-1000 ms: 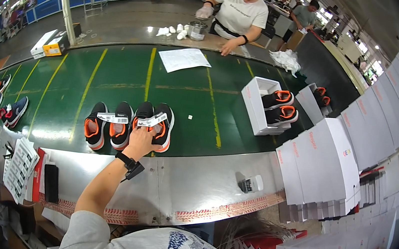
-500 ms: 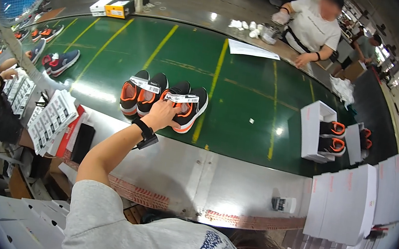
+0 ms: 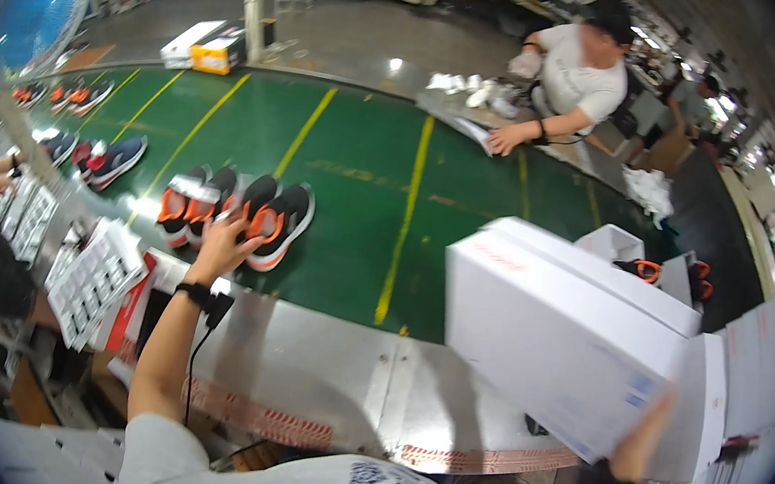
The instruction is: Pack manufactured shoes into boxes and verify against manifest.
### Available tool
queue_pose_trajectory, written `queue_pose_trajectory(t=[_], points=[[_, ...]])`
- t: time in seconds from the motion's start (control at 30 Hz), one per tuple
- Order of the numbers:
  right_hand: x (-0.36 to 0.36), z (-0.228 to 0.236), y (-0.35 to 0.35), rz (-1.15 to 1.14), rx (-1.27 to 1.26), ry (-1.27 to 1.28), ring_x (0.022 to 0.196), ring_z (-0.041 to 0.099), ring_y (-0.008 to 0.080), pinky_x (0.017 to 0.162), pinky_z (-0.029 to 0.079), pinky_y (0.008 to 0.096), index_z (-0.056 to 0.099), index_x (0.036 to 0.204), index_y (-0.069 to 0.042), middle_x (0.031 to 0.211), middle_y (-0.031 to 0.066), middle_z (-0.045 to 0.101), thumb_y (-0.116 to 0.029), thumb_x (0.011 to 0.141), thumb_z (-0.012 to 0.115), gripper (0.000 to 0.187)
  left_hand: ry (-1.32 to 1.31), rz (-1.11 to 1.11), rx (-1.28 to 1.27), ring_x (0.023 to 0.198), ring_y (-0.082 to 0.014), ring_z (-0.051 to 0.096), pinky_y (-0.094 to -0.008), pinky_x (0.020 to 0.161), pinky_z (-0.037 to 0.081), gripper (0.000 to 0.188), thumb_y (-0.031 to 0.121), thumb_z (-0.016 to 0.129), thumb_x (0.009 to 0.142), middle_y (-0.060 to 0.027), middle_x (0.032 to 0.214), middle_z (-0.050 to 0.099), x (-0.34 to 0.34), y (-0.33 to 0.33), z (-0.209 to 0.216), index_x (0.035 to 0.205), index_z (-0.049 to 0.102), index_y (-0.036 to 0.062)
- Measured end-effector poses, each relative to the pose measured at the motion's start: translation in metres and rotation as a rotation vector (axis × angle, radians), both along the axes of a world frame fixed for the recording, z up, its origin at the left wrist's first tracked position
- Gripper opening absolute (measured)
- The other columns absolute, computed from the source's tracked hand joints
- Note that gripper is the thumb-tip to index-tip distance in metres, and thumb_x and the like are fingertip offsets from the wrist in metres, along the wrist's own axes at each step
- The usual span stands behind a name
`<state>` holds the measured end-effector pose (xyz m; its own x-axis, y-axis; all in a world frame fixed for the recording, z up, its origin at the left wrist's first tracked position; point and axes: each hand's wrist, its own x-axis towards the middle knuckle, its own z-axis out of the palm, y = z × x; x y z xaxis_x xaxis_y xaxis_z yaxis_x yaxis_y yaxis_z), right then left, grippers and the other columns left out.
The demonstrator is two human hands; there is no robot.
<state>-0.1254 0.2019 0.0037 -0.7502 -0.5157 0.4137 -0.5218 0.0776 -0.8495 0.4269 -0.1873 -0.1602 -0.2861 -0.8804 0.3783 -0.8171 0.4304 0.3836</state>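
Observation:
Two pairs of black running shoes with orange linings and white soles stand in a row on the green belt. My left hand reaches over the row, fingers spread and touching the middle shoes; its fingertips are partly lost among them. Pale labels lie across the shoes on the left. To the right, my right hand grips the lower right end of a white shoe box, which hangs tilted above the metal edge of the table. Motion blurs that hand, and its fingers are partly behind the box.
Beyond the lifted box, an open white box holds orange-lined shoes. White boxes stack at the right. Label sheets lie at the left, near navy shoes and a fan. Across the belt, a co-worker touches paper.
The black shoes have shifted left along the belt with my left hand. My right hand has come into view carrying the white shoe box. The co-worker's hand has moved onto the paper.

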Motion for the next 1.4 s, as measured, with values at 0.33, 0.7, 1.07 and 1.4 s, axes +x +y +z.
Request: queue_pose_trajectory(t=[0.33,0.7,1.07,1.4], points=[[0.121,0.015,-0.179,0.558,0.223,0.775,0.095,0.052,0.0327,0.081,0.044,0.0398,0.049,0.093,0.001,0.107,0.0181,0.051,-0.032,0.069,0.082,0.053,0.028,-0.29,-0.472,0.128,-0.0404,0.038,-0.0507,0.109,0.024,0.036,0.022,0.074,0.074,-0.022,0.133,0.048,-0.133,0.046,0.14,0.105,0.065,0.0077],[0.154,0.008,-0.231,0.837,0.18,0.798,0.106,0.051,0.0306,0.094,0.038,0.0423,0.058,0.105,-0.001,0.107,0.0146,0.053,-0.018,0.069,0.071,0.041,0.098,-0.715,-0.333,0.134,-0.0431,0.031,-0.0543,0.11,0.021,0.041,0.018,0.07,0.078,-0.0244,0.14,0.041,-0.231,0.103,0.167,0.117,0.062,0.0144],[-0.04,-0.104,-0.247,0.388,0.814,0.01,0.099,0.061,0.018,0.083,0.048,0.0295,0.049,0.128,0.0,0.109,0.0124,0.063,-0.023,0.091,0.056,0.044,0.1,-0.74,-0.278,0.135,-0.0452,0.027,-0.0517,0.105,0.031,0.037,0.01,0.068,0.08,-0.0275,0.145,0.03,-0.252,0.103,0.164,0.117,0.061,0.0052],[-0.05,-0.133,-0.278,0.525,0.73,-0.652,0.094,0.06,0.0174,0.075,0.051,0.0328,0.052,0.12,-0.004,0.103,0.0068,0.059,-0.028,0.092,0.057,0.037,0.139,-0.672,-0.207,0.129,-0.043,0.037,-0.0496,0.106,0.031,0.034,0.015,0.07,0.078,-0.0281,0.139,0.04,-0.247,0.099,0.161,0.111,0.065,0.0069]])
